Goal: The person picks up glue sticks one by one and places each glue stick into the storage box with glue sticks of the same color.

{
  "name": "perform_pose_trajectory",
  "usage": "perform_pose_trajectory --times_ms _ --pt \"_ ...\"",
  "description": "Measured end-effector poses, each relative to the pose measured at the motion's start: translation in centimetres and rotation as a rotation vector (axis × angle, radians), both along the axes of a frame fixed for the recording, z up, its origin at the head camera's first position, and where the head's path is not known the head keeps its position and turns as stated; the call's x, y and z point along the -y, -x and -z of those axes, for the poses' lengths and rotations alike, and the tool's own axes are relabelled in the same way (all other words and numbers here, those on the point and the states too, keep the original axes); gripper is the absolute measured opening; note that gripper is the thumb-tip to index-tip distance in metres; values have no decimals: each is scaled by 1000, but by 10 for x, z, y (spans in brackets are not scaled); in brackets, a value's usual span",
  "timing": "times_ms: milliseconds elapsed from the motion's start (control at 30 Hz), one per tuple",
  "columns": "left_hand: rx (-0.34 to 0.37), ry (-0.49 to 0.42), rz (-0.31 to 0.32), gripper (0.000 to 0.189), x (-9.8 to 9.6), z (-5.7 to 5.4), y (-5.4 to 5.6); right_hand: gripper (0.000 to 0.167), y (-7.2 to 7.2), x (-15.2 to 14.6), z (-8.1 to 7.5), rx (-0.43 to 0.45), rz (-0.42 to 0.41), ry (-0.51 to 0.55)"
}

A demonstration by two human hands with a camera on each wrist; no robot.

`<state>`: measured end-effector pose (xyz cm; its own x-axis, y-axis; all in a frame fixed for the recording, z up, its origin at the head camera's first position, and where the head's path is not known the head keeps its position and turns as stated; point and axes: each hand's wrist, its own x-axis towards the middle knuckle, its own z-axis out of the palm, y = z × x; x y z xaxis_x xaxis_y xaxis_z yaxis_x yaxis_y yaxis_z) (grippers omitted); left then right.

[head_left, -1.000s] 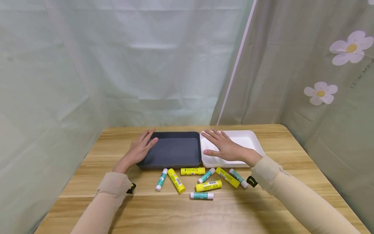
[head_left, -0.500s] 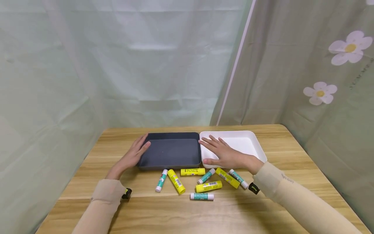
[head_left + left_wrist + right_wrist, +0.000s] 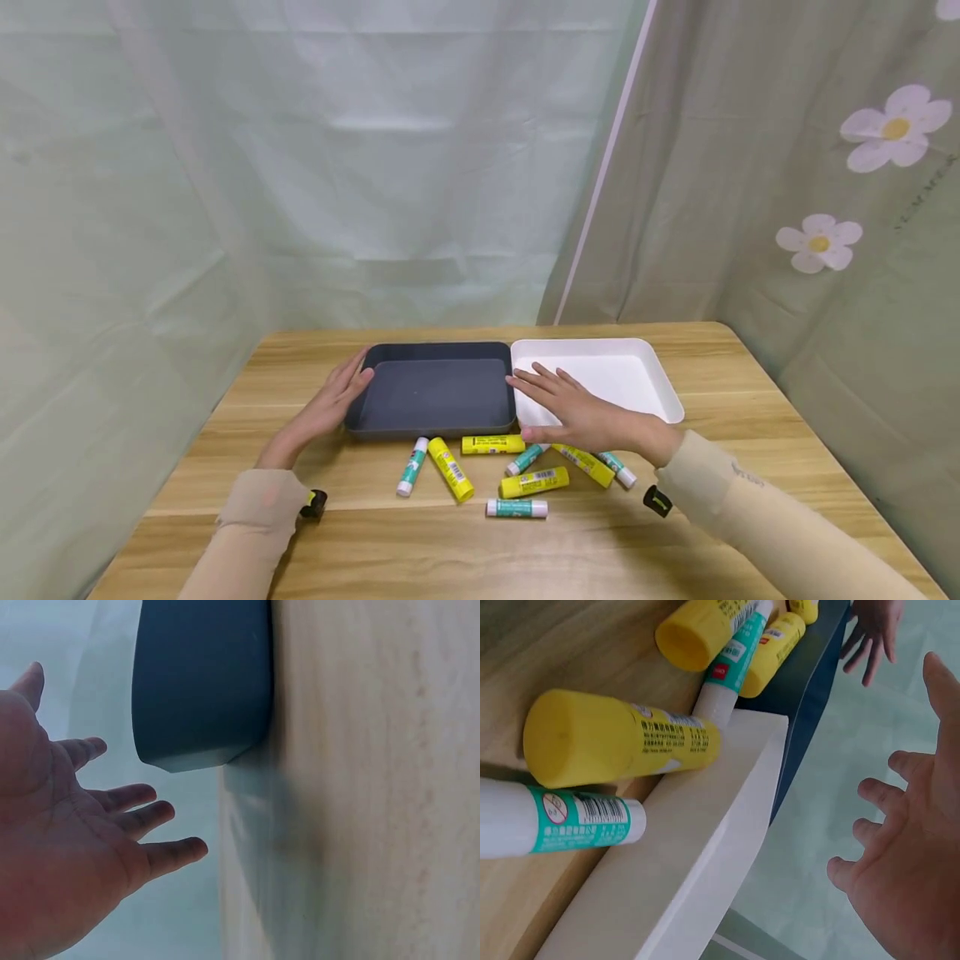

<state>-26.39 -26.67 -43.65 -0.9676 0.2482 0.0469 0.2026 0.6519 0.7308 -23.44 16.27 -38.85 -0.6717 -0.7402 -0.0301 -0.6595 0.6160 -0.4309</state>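
My left hand (image 3: pixel 330 404) hovers with spread fingers beside the left wall of a dark grey tray (image 3: pixel 435 396). In the left wrist view its palm faces that tray's outer side (image 3: pixel 202 682), with a gap between. Over the near left part of a white tray (image 3: pixel 622 375) my right hand (image 3: pixel 581 414) is held with fingers stretched, holding nothing. Several yellow glue sticks (image 3: pixel 452 469) and green-and-white glue sticks (image 3: pixel 517 508) lie scattered on the table in front of the trays. The right hand partly covers some of them in the head view.
Both trays stand side by side on a wooden table (image 3: pixel 420 550), their long sides along its far part. Pale curtains (image 3: pixel 405 167) enclose the table at the back and sides, with printed flowers on the right. A small black device (image 3: pixel 657 501) sits at the right wrist.
My left hand has drawn left and back toward me, off the dark tray's interior to its side. The right hand has come slightly nearer. Trays and glue sticks stay in place.
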Motion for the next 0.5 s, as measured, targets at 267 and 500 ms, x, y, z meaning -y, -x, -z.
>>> perform_pose_trajectory --times_ms 267,500 --pt "25 -63 6 70 3 2 -1 83 -12 3 1 14 -53 36" --pt "49 -80 10 72 6 5 -1 84 -23 6 1 38 -62 30"
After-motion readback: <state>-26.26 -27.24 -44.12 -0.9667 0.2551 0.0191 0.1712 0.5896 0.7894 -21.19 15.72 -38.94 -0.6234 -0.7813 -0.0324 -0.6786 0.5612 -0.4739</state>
